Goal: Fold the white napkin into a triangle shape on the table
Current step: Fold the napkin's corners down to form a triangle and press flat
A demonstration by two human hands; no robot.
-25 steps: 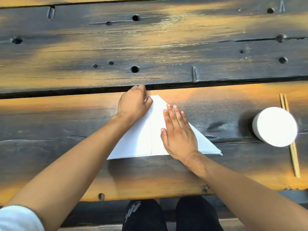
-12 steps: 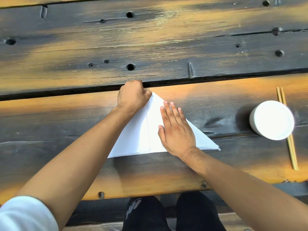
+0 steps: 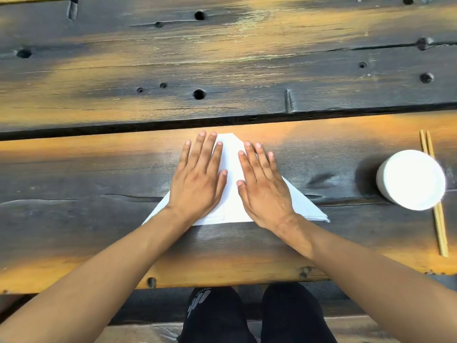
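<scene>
The white napkin [image 3: 232,179] lies flat on the dark wooden table [image 3: 222,70] as a triangle, its tip pointing away from me and its long edge toward me. My left hand [image 3: 199,179] rests palm down on the napkin's left half, fingers spread. My right hand [image 3: 263,186] rests palm down on the right half, fingers spread. Both hands press flat and grip nothing. A strip of napkin shows between them, and both lower corners stick out past my wrists.
A white round cup [image 3: 411,179] stands at the right. A pair of wooden chopsticks [image 3: 435,194] lies partly under it. A dark gap between planks [image 3: 222,122] runs just beyond the napkin's tip. The table's near edge [image 3: 222,283] is above my knees.
My left hand has opened from a closed grip at the napkin's tip to a flat palm on its left half. My right hand stays flat on the right half.
</scene>
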